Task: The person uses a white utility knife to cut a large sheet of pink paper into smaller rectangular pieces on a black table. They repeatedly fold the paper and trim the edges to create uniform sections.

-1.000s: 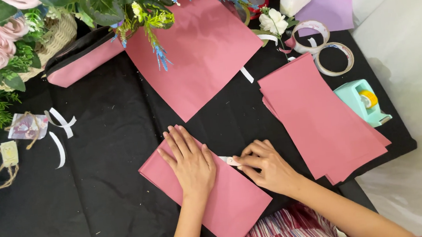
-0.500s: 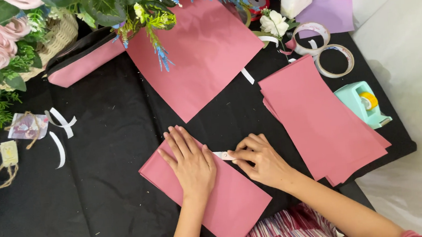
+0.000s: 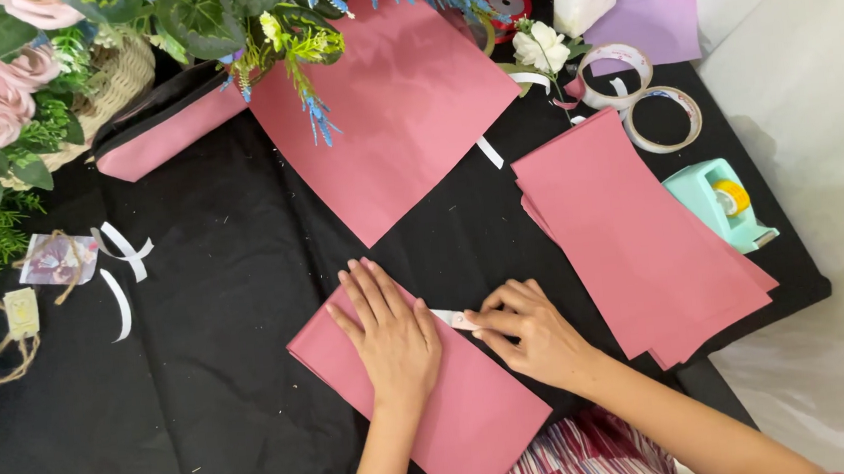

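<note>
A folded pink paper sheet [image 3: 455,405] lies on the black tablecloth [image 3: 219,333] near the front edge. My left hand [image 3: 387,335] rests flat on it, fingers spread and pointing away from me. My right hand [image 3: 530,334] pinches a small white strip of tape [image 3: 448,317] at the paper's upper right edge, its fingertips pressed down on it. The two hands lie close together, almost touching at the strip.
A stack of pink sheets [image 3: 633,235] lies to the right, a large pink sheet [image 3: 393,119] at the back. Tape rolls [image 3: 664,118], a teal tape dispenser [image 3: 721,203], a flower basket [image 3: 49,86], white strips [image 3: 122,256] and a pink pouch [image 3: 168,132] surround the work area.
My right hand has slid a little to the left along the paper's edge with the white strip. My left hand has stayed flat on the paper.
</note>
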